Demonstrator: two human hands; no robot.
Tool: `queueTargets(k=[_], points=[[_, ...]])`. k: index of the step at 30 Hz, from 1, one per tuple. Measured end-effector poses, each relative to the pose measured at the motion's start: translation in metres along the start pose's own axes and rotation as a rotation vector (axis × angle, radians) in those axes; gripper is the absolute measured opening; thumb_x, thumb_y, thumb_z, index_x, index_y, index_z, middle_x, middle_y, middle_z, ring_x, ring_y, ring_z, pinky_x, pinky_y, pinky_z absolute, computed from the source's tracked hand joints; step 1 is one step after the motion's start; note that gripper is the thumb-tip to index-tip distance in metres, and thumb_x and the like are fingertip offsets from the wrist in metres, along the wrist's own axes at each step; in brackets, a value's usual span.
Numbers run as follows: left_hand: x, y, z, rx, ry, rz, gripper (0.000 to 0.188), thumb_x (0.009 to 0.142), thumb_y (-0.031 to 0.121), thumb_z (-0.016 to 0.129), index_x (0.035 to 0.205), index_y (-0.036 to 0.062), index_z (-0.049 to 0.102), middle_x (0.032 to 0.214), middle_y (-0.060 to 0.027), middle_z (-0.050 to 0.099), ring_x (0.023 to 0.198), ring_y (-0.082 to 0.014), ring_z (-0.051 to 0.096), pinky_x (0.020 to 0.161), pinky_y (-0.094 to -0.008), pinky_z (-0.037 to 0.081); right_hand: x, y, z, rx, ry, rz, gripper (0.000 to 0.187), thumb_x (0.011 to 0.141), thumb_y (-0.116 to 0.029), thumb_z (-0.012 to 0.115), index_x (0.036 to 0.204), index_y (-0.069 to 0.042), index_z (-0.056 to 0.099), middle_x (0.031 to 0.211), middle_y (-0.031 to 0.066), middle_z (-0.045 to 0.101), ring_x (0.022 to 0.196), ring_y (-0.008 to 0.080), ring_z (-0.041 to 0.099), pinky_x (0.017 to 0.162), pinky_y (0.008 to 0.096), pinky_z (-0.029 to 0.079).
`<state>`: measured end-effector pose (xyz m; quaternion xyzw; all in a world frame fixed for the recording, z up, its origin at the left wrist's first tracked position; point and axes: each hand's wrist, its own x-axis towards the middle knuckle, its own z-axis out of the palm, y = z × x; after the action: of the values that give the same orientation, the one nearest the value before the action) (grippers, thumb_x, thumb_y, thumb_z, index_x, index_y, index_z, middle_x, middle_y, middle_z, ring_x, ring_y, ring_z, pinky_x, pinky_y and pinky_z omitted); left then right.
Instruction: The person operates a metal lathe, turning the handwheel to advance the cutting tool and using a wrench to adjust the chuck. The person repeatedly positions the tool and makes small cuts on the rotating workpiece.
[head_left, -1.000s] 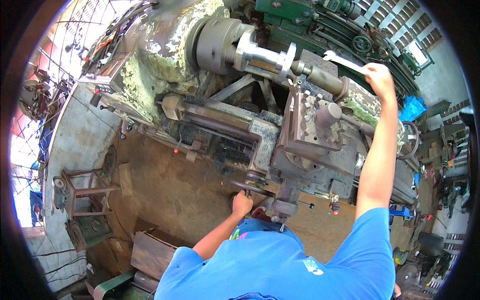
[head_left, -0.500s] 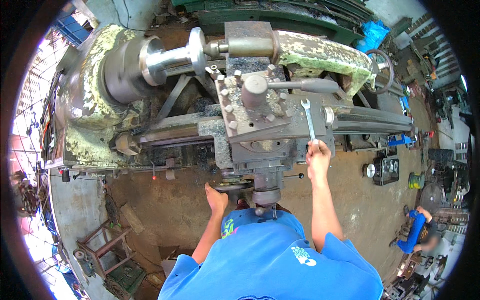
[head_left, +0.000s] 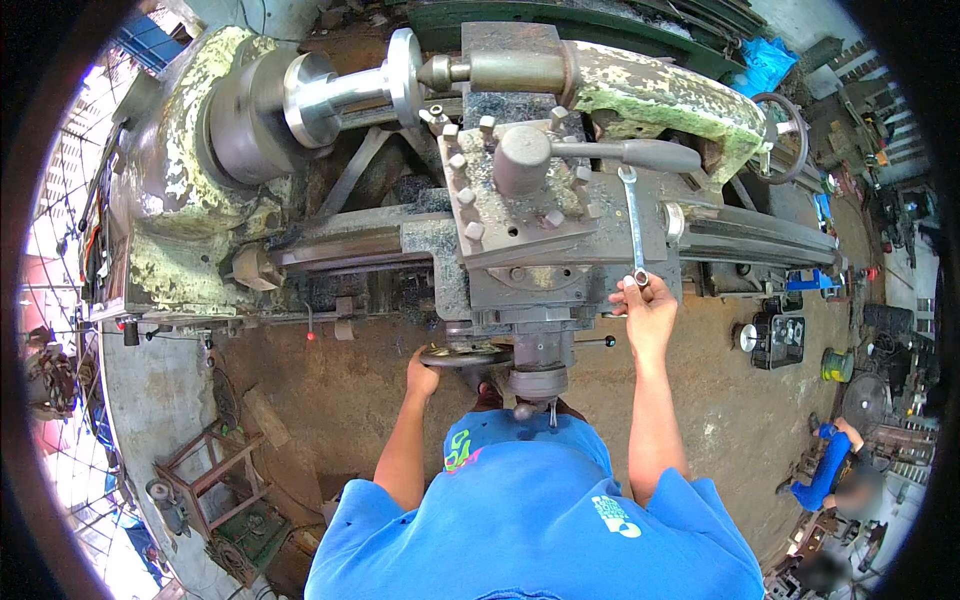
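Note:
A metal lathe stands before me, with a bright flanged shaft [head_left: 355,88] between its chuck [head_left: 248,122] and the tailstock centre [head_left: 436,74]. My left hand [head_left: 422,376] grips the left rim of the dark carriage handwheel [head_left: 468,355]; part of its fingers is hidden. Resting on the flat slide right of the tool post [head_left: 523,160] is a combination wrench [head_left: 634,225], open jaw pointing away from me. My right hand [head_left: 648,312] pinches its ring end between thumb and fingers. The long tool post lever [head_left: 630,152] passes just beyond the wrench's jaw.
Metal chips cover the tool post block [head_left: 485,205]. A black-knobbed lever [head_left: 606,342] sticks out below the slide. On the floor at right are a black crate [head_left: 778,340] and a green-yellow spool [head_left: 836,364]. Another person in blue [head_left: 826,465] is at far right.
My left hand has moved up the handwheel's left rim. My right hand has shifted so the wrench's ring end now shows. The lathe sits slightly higher and farther right in view.

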<state>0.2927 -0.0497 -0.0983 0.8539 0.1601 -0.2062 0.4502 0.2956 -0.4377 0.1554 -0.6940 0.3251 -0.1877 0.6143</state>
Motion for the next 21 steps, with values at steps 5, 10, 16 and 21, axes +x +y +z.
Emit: queueTargets(k=[5,10,16,21], points=[[0.031,-0.060,0.038,0.205,0.009,0.095,0.031,0.083,0.020,0.056,0.108,0.0057,0.068,0.108,-0.0154,0.070,0.106,-0.0327,0.064,0.093,-0.0400,0.049,-0.021,0.014,-0.015,-0.221,0.001,0.046,0.025,0.088,-0.009,0.068,0.108,0.005,0.061,0.075,0.0057,0.065,0.060,0.0096,0.061,0.051,0.0228,0.048],[0.056,-0.101,0.100,0.731,-0.082,0.294,0.035,0.086,0.035,0.052,0.103,0.0112,0.071,0.106,-0.0104,0.071,0.101,-0.0317,0.066,0.092,-0.0456,0.048,-0.086,0.053,-0.024,-0.431,-0.162,0.151,0.033,0.085,-0.008,0.070,0.113,0.005,0.060,0.083,0.0095,0.069,0.069,0.0126,0.063,0.062,0.0270,0.051],[0.048,-0.102,0.105,0.240,-0.053,0.388,0.034,0.090,0.032,0.048,0.109,0.0104,0.067,0.110,-0.0119,0.068,0.103,-0.0298,0.063,0.088,-0.0451,0.049,-0.147,0.076,-0.020,-0.305,-0.405,0.259,0.063,0.081,-0.016,0.075,0.133,0.005,0.047,0.118,0.0205,0.063,0.100,0.0245,0.066,0.080,0.0335,0.055],[0.002,-0.024,0.038,-1.032,0.123,-0.529,0.031,0.092,0.033,0.051,0.106,0.0089,0.064,0.092,-0.0078,0.063,0.084,-0.0206,0.061,0.073,-0.0398,0.050,-0.150,0.075,0.001,-0.264,-0.536,0.304,0.088,0.076,-0.030,0.080,0.141,0.003,0.032,0.124,0.0234,0.059,0.112,0.0314,0.061,0.094,0.0406,0.049]])
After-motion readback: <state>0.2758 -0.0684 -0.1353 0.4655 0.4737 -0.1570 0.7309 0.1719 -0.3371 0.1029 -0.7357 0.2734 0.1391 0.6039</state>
